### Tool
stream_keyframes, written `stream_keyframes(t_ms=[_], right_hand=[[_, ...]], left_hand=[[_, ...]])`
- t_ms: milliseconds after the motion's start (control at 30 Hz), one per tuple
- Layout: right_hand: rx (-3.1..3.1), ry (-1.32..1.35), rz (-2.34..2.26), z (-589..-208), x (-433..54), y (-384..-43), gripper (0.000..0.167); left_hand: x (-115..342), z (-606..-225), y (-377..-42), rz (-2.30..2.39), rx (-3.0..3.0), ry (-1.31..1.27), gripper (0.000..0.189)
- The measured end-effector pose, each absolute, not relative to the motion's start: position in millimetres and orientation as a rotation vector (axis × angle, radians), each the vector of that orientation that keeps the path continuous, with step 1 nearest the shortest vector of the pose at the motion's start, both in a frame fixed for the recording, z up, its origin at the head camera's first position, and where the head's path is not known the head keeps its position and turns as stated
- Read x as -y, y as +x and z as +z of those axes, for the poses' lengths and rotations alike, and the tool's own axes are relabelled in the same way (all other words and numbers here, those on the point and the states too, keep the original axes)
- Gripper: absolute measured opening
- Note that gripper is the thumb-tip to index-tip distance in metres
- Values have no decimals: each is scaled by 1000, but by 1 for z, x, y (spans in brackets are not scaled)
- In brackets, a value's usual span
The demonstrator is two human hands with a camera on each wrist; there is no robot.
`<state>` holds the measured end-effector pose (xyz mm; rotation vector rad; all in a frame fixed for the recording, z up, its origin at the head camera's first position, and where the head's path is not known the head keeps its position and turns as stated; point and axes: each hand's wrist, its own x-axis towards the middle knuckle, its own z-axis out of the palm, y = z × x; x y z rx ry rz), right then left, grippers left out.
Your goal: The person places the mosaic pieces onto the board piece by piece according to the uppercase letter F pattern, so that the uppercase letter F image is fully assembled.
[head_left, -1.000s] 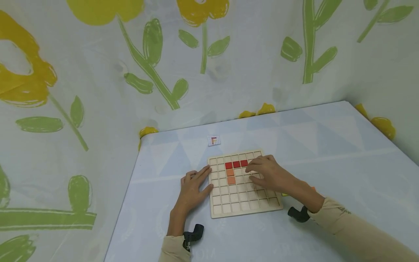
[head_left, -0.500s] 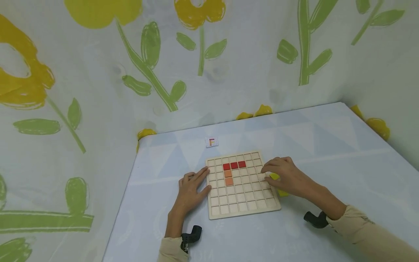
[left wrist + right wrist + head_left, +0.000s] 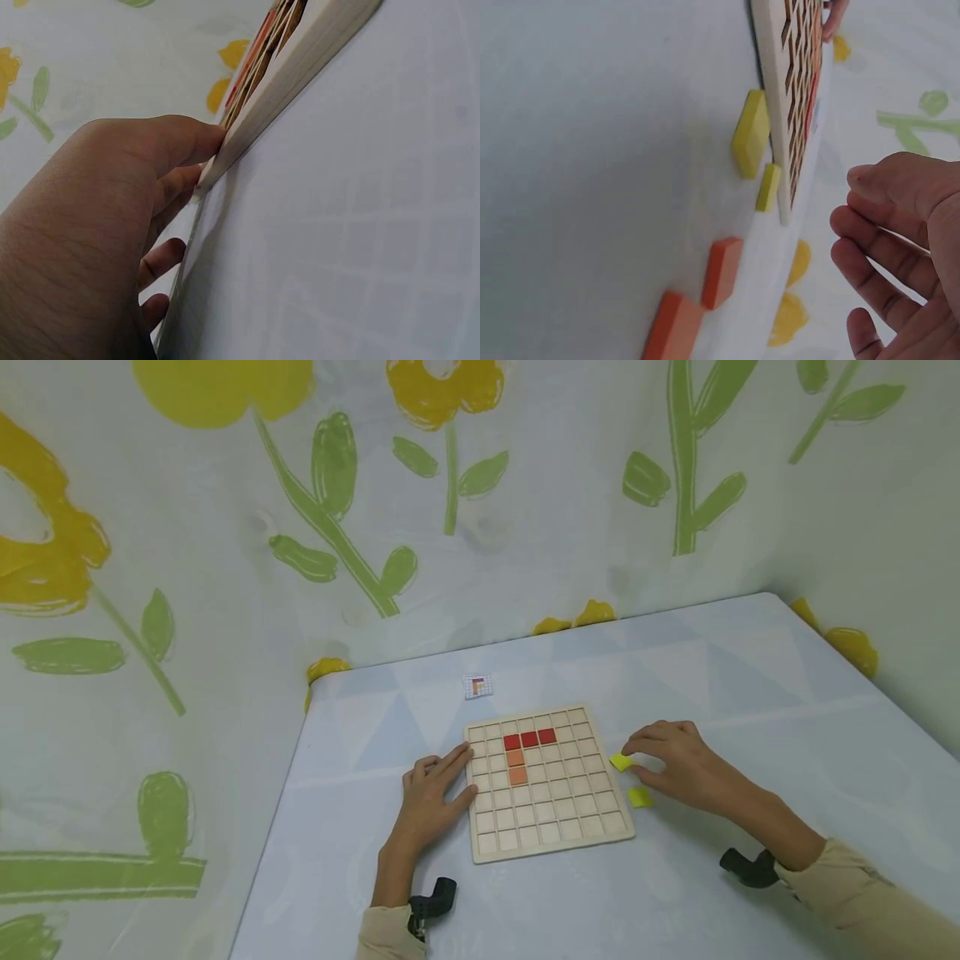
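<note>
1. The table point(image 3: 562, 910) wears a pale blue and white covering with faint triangles, and its far edge runs up against wall cloth point(image 3: 525, 568) printed with big yellow and orange flowers on green stems.
2. In the middle lies a wooden grid board point(image 3: 566, 811), flat and about square, so neither side makes a long axis; it is turned slightly, its far edge climbing toward the right.
3. On it, three red tiles point(image 3: 529, 739) run left to right in a row near the far side, and two orange tiles point(image 3: 517, 775) continue from the row's left end toward the person.
4. A small printed card point(image 3: 477, 686) lies just beyond the board.
5. The left hand point(image 3: 431, 797) has its fingers extended and thumb spread, the tips touching the board's left edge without closing round it.
6. The right hand point(image 3: 671, 764) is off the board's right side, fingers softly bent, thumb apart, with nothing in its grasp.
7. By those fingertips lies a far yellow tile point(image 3: 620, 762), with a near yellow tile point(image 3: 641, 797) closer to the person, both beside the board; seen this slantwise, I can't fairly say which way their long axes run.
8. Past them, two loose orange tiles point(image 3: 722, 272) rest on the table.
</note>
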<state>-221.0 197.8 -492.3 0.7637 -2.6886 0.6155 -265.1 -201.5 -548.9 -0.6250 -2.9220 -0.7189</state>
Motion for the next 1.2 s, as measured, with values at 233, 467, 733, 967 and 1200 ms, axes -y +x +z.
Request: stream_keyframes(t_ms=[233, 467, 733, 967, 1200], right_hand=[[2679, 735, 615, -502, -215, -213, 23], [2703, 680, 584, -508, -224, -209, 20], [2629, 766, 577, -517, -231, -209, 26], [2697, 757, 576, -518, -238, -207, 33], [2723, 771, 537, -518, -240, -208, 35]], left_hand=[[202, -546, -265, -726, 2925, -611, 60], [204, -545, -264, -723, 2911, -614, 61], [204, -547, -264, -728, 2922, -602, 61], [203, -548, -264, -752, 2920, -608, 61], [201, -547, -266, -741, 2924, -625, 62]])
